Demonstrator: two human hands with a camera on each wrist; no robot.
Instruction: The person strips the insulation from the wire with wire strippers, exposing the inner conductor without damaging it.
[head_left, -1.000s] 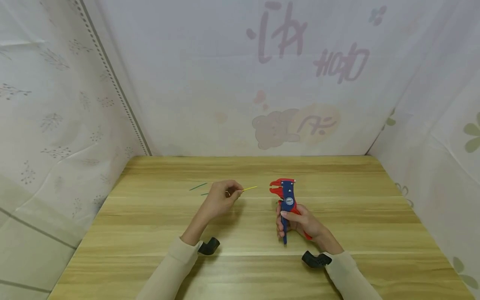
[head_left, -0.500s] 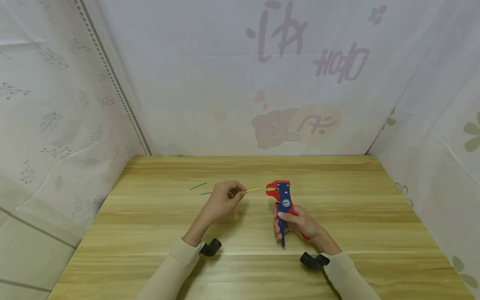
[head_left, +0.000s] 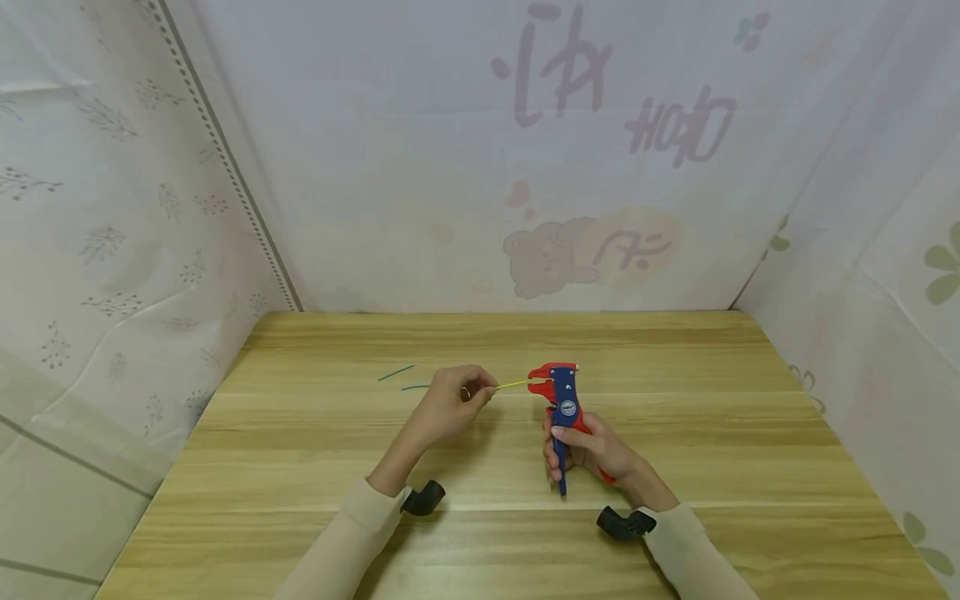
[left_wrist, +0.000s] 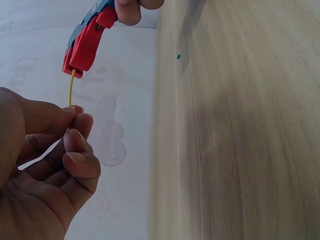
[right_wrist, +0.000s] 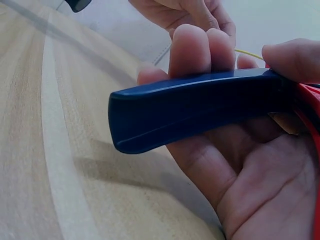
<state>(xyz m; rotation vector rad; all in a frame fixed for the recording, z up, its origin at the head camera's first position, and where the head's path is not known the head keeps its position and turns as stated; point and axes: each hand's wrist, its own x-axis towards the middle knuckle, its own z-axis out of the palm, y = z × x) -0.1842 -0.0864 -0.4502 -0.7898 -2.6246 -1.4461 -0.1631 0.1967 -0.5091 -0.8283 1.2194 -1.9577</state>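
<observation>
Red-and-blue wire stripper (head_left: 568,407), jaws facing left; thin yellow wire (head_left: 512,384) reaching jaw mouth.

Above the table (head_left: 487,533), my left hand (head_left: 452,402) holds a wire (head_left: 512,384) reaching right to the mouth of the wire stripper (head_left: 567,407), upright in my right hand (head_left: 600,450). Left of my left hand, a loose wire (head_left: 396,372) lies on the table; a second wire (head_left: 414,387) lies nearer, its right end hidden. A curtain (head_left: 420,183) hangs behind.

Soft, diffuse light; pale sheen, blurry shadows on tabletop (head_left: 510,542).
</observation>
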